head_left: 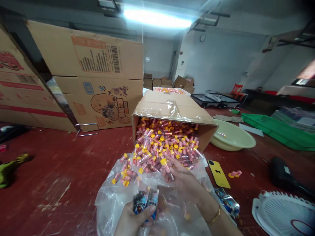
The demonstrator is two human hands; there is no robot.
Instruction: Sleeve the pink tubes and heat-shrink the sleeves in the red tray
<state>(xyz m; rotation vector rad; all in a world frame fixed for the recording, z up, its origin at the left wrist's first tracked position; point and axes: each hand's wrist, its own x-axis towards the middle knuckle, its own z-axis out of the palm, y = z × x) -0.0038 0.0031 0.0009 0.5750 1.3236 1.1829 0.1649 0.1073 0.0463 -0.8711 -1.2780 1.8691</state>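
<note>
My left hand is closed on small dark-blue printed packets at the bottom centre, above a clear plastic bag. Higher and to the right, my right hand holds a small clear tube with a yellow cap and pink contents between its fingers. Just behind it lies a cardboard box on its side, its open end facing me. Many similar tubes fill the box and spill onto the plastic at its mouth.
On the red table, right of the box, are a pale green basin, a yellow phone, shiny packets, a white fan guard and a green tray. Upright cardboard and a wire stand are at left.
</note>
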